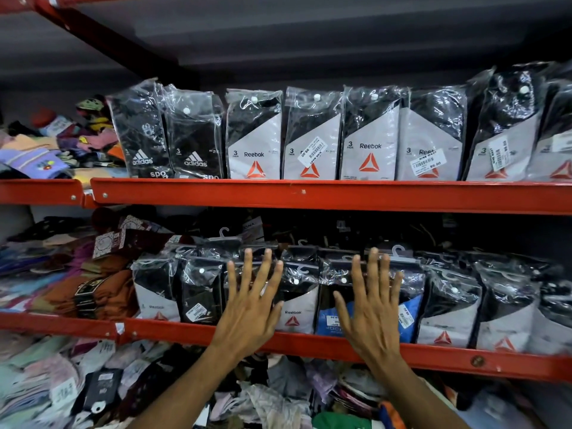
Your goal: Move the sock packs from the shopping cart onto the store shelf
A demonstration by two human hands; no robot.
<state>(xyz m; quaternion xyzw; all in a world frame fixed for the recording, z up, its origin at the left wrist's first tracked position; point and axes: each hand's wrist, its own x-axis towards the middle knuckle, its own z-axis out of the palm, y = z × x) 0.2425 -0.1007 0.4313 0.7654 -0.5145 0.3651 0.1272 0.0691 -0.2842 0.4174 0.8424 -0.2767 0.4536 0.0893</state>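
**Both palms flat against the sock packs on the middle shelf**

The sock packs (297, 298) stand upright in a tight row on the middle shelf (309, 343), their lower ends tucked behind its red front lip. Both hands are spread open against the fronts of this row, gripping nothing. The left hand (250, 305) lies over a dark pack near the middle of the row, its heel at the shelf's front edge and its fingertips reaching up to the plastic hanger hooks (301, 244) at the top of the packs. The right hand (371, 308) lies just beside it over a blue-fronted pack (325, 323), thumb pointing inward, fingers fanned and reaching the pack's top edge. A Reebok pack shows in the gap between the two hands.

Both forearms rise from the bottom of the view, crossing over the loose heap of socks (93, 382) on the lowest level and over the red lip.

The row fills the shelf from its middle to the right edge of the view, pack touching pack. Toward the left end of the middle shelf lie brown folded socks (102, 292) and mixed coloured ones. On the upper shelf (309, 195), Adidas and Reebok packs (253, 137) stand side by side along its front edge, with open dark space above them under the next level. No shopping cart is in view.
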